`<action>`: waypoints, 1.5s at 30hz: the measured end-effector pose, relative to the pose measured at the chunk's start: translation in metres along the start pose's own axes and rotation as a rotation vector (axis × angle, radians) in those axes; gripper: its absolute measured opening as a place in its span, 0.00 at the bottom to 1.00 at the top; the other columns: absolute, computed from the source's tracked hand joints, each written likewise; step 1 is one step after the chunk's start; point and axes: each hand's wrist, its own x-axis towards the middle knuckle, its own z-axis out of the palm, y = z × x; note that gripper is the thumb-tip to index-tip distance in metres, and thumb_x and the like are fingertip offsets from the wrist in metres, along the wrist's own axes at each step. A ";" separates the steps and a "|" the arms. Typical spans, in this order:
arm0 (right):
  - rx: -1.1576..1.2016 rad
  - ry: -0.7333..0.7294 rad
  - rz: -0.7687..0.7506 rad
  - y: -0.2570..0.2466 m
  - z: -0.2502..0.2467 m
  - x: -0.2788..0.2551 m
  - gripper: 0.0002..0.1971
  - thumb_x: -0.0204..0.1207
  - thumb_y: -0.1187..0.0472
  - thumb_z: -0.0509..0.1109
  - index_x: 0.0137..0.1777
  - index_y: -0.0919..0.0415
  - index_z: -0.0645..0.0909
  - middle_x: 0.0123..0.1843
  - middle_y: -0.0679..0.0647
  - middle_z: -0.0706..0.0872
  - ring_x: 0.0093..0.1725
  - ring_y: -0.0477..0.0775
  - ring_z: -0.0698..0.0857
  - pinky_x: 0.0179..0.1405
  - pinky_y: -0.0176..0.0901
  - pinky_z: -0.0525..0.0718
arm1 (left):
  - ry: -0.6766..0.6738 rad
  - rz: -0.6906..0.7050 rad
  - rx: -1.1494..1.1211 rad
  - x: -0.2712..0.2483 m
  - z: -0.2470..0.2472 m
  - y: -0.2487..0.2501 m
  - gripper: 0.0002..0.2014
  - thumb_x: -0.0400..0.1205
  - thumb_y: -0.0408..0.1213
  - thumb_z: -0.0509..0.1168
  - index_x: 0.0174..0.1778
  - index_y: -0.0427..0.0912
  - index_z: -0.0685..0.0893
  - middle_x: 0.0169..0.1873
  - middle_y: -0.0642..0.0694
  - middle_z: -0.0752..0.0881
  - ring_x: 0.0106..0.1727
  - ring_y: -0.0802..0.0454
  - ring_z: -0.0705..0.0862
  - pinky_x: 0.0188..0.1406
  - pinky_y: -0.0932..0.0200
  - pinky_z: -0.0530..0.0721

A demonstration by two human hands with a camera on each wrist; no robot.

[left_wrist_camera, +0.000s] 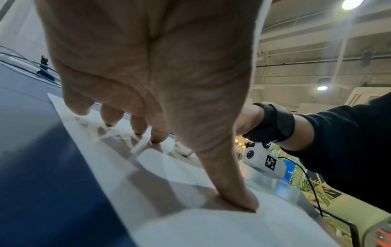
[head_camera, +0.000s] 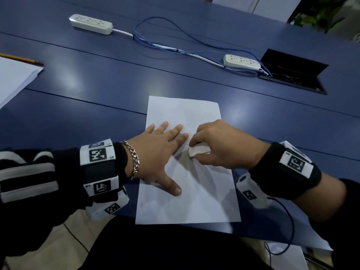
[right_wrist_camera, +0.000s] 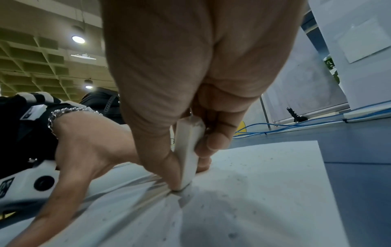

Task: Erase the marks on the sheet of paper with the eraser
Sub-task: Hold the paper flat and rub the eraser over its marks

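A white sheet of paper lies on the blue table near its front edge. My left hand lies flat on the sheet, fingers spread and straight, thumb pressed down toward me. My right hand pinches a white eraser between thumb and fingers, its lower end touching the paper just right of the left fingertips. In the right wrist view the eraser stands nearly upright, and small grey specks dot the sheet around it. The left wrist view shows my left hand on the paper, which is creased near the eraser.
A stack of white paper and a yellow pencil lie at the far left. Two white power strips joined by blue cables sit at the back. An open black cable hatch is at the back right.
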 end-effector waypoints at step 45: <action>0.134 0.031 0.356 -0.047 0.038 -0.114 0.13 0.79 0.45 0.65 0.59 0.46 0.83 0.53 0.42 0.80 0.52 0.49 0.83 0.52 0.47 0.83 | 0.049 -0.119 0.304 -0.029 -0.006 0.000 0.66 0.62 0.91 0.30 0.93 0.54 0.38 0.89 0.44 0.58 0.81 0.42 0.64 0.77 0.42 0.65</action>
